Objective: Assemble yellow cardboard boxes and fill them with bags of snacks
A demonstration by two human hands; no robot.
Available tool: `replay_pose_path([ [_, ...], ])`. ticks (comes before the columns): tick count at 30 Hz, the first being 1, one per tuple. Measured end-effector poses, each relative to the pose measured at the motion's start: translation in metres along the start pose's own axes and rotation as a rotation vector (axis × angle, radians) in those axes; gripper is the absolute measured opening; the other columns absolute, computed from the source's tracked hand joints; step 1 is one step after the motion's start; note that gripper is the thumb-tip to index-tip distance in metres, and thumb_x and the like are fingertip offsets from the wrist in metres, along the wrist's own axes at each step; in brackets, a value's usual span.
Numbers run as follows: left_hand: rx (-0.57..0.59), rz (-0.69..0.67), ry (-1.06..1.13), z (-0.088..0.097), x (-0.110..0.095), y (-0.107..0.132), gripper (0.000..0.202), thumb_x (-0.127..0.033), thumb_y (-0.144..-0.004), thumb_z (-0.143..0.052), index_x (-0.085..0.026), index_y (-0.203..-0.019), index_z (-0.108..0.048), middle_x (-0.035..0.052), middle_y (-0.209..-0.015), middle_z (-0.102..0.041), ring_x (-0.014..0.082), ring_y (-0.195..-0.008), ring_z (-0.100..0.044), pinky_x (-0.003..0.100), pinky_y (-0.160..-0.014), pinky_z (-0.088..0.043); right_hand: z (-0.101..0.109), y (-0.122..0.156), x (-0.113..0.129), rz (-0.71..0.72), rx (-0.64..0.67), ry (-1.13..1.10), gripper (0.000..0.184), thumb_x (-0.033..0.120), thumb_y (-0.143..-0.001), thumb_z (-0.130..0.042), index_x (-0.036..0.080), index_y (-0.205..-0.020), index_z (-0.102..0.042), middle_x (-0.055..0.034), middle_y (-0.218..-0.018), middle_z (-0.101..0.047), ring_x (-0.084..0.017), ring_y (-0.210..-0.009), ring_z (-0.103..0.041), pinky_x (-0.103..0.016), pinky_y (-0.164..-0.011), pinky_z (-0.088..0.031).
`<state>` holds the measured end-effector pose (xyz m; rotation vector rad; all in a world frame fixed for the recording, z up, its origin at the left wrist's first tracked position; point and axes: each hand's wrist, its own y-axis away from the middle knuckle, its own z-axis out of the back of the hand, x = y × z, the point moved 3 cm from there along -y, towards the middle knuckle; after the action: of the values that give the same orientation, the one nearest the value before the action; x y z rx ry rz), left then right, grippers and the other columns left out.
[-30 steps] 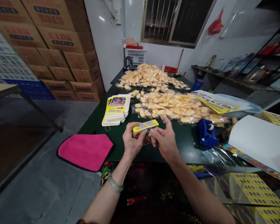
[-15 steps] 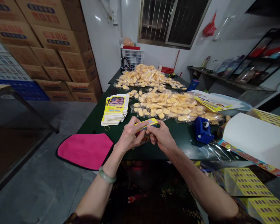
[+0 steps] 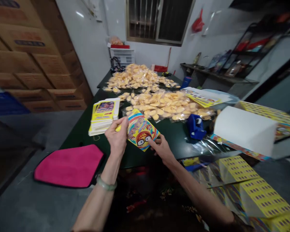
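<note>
Both my hands hold a small yellow printed box (image 3: 141, 131) with a cartoon face, just above the near edge of the dark green table (image 3: 174, 138). My left hand (image 3: 116, 137) is closed on its left end. My right hand (image 3: 160, 148) pinches its lower right corner. The box's broad printed face is turned up toward me. A stack of flat yellow box blanks (image 3: 103, 116) lies on the table just left of my left hand. Bags of pale yellow snacks (image 3: 164, 106) are heaped behind the box.
A blue tape dispenser (image 3: 195, 126) sits right of my hands. A pink cloth (image 3: 67, 166) hangs off the table's left corner. White sheets (image 3: 244, 129) and yellow printed sheets (image 3: 253, 188) lie at the right. Cardboard cartons (image 3: 36, 58) are stacked at the left wall.
The box has been turned from edge-on to its broad printed face up. My view has swung to the right, so the table and hands sit further left in the picture.
</note>
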<state>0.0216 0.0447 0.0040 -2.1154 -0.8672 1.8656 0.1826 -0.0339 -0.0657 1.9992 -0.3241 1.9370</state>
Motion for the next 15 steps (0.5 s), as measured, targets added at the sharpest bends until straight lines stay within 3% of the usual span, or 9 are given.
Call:
replay_pose_path([
  [2, -0.030, 0.163, 0.134, -0.021, 0.006, 0.010, 0.030, -0.041, -0.069, -0.071, -0.014, -0.083, -0.070, 0.0024, -0.077, -0.068, 0.0121, -0.067, -0.060, 0.026, -0.066, -0.051, 0.020, 0.008, 0.013, 0.017, -0.019, -0.133, 0.050, 0.050, -0.068, -0.069, 0.019, -0.104, -0.054, -0.0038, -0.089, -0.065, -0.015, -0.071, -0.061, -0.020, -0.046, -0.042],
  [4, 0.083, 0.248, 0.229, -0.048, 0.010, 0.023, 0.038, -0.042, -0.065, -0.074, -0.013, -0.089, -0.069, 0.0049, -0.086, -0.068, 0.0133, -0.072, -0.062, 0.028, -0.069, -0.053, 0.050, 0.013, 0.029, 0.118, -0.089, -0.213, 0.045, 0.049, -0.070, -0.069, 0.019, -0.100, -0.056, -0.0044, -0.094, -0.066, -0.017, -0.079, -0.062, -0.022, -0.054, -0.047],
  [7, 0.270, 0.252, 0.269, -0.075, 0.012, 0.040, 0.043, -0.036, -0.061, -0.078, -0.013, -0.096, -0.067, 0.0071, -0.094, -0.066, 0.0139, -0.080, -0.063, 0.028, -0.077, -0.054, 0.124, 0.024, 0.063, 0.307, -0.284, -0.111, 0.041, 0.043, -0.067, -0.073, 0.020, -0.097, -0.057, -0.0034, -0.092, -0.067, -0.018, -0.084, -0.062, -0.029, -0.072, -0.052],
  [9, 0.306, 0.216, 0.243, -0.080, 0.015, 0.045, 0.040, -0.033, -0.062, -0.078, -0.015, -0.097, -0.068, 0.0065, -0.096, -0.065, 0.0128, -0.082, -0.063, 0.025, -0.076, -0.054, 0.187, 0.038, 0.094, 0.482, -0.470, 0.122, 0.040, 0.042, -0.066, -0.074, 0.021, -0.096, -0.058, -0.0033, -0.094, -0.066, -0.019, -0.088, -0.061, -0.032, -0.078, -0.051],
  [11, 0.316, 0.175, 0.196, -0.077, 0.018, 0.045, 0.035, -0.032, -0.065, -0.076, -0.017, -0.096, -0.069, 0.0055, -0.096, -0.065, 0.0121, -0.082, -0.062, 0.023, -0.074, -0.054, 0.249, 0.053, 0.125, 0.593, -0.599, 0.381, 0.041, 0.045, -0.068, -0.071, 0.022, -0.100, -0.059, -0.0046, -0.098, -0.065, -0.021, -0.088, -0.060, -0.034, -0.074, -0.051],
  [13, 0.319, 0.141, 0.126, -0.072, 0.019, 0.044, 0.032, -0.032, -0.067, -0.076, -0.018, -0.095, -0.069, 0.0047, -0.094, -0.066, 0.0117, -0.079, -0.062, 0.022, -0.073, -0.054, 0.304, 0.063, 0.152, 0.657, -0.709, 0.674, 0.042, 0.046, -0.073, -0.065, 0.020, -0.106, -0.060, -0.0074, -0.104, -0.064, -0.023, -0.090, -0.060, -0.034, -0.071, -0.050],
  [15, 0.320, 0.119, 0.071, -0.069, 0.020, 0.045, 0.031, -0.033, -0.067, -0.076, -0.018, -0.094, -0.070, 0.0047, -0.091, -0.067, 0.0120, -0.075, -0.062, 0.023, -0.071, -0.055, 0.345, 0.062, 0.168, 0.647, -0.792, 0.976, 0.041, 0.040, -0.077, -0.060, 0.018, -0.112, -0.060, -0.0095, -0.106, -0.064, -0.024, -0.093, -0.059, -0.035, -0.074, -0.048],
])
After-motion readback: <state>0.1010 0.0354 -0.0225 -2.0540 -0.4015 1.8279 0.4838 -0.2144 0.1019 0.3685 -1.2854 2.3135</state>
